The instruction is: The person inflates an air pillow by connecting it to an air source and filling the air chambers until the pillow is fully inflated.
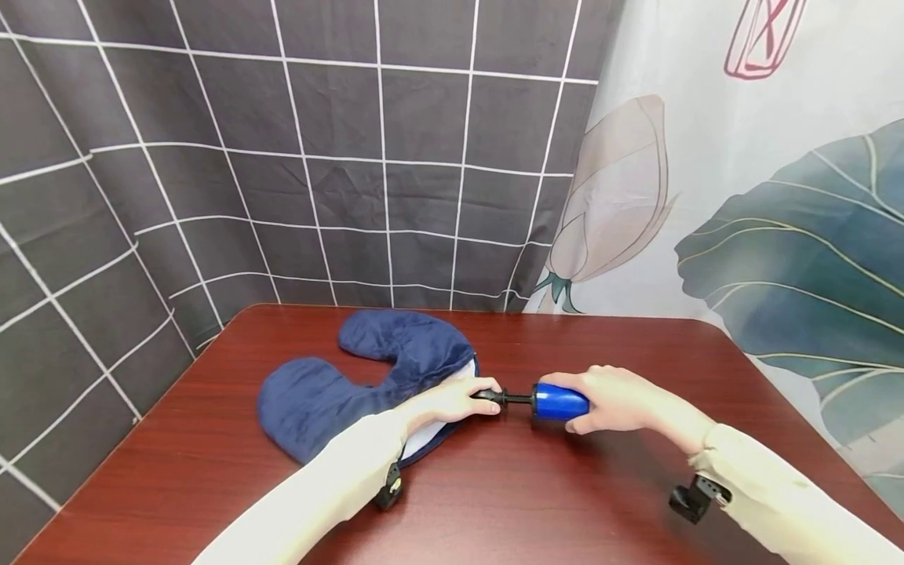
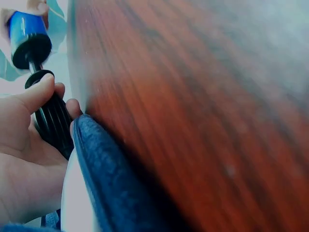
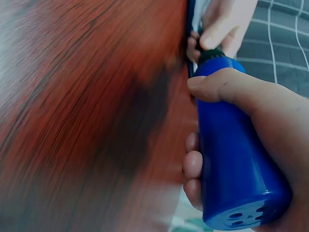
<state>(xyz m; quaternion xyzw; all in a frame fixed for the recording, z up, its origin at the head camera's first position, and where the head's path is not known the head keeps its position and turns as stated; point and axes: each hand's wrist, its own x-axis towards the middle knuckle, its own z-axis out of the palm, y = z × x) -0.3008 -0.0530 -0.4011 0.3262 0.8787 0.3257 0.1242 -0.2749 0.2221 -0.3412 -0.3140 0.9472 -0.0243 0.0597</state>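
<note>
A hand air pump with a blue barrel [image 1: 561, 401] and a black ribbed end [image 2: 52, 123] is held level above the table by both hands. My right hand [image 1: 616, 397] wraps round the blue barrel, whose end face with small holes shows in the right wrist view. My left hand [image 1: 452, 398] grips the black ribbed end. A short rod [image 1: 519, 399] shows between the two parts. Under my left wrist lies a navy plush U-shaped neck pillow [image 1: 304, 404], its white inner part [image 1: 422, 439] exposed along the open edge near the pump. The pump's far tip is hidden by my left hand.
The reddish-brown wooden table [image 1: 494, 502] carries the pillow on its left half. A dark grid-patterned curtain [image 1: 339, 188] hangs behind and at the left; a floral curtain [image 1: 628, 235] hangs at the right. Each wrist wears a small black camera mount [image 1: 695, 498].
</note>
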